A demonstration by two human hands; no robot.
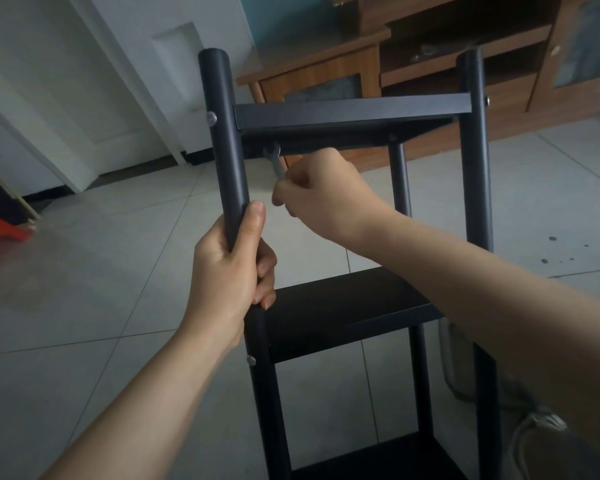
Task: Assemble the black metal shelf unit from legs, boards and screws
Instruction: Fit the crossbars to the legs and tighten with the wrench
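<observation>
Your left hand (231, 268) grips the stiff, smooth leg (226, 147); your right hand (321, 194) pinches the small wrench (275, 160), hold both firmly, metal probably slips

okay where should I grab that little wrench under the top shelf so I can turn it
Hold the wrench by its free lower handle end, coming from below and the right, as the right hand does. Its head sits up under the top board, close beside the leg.
</observation>
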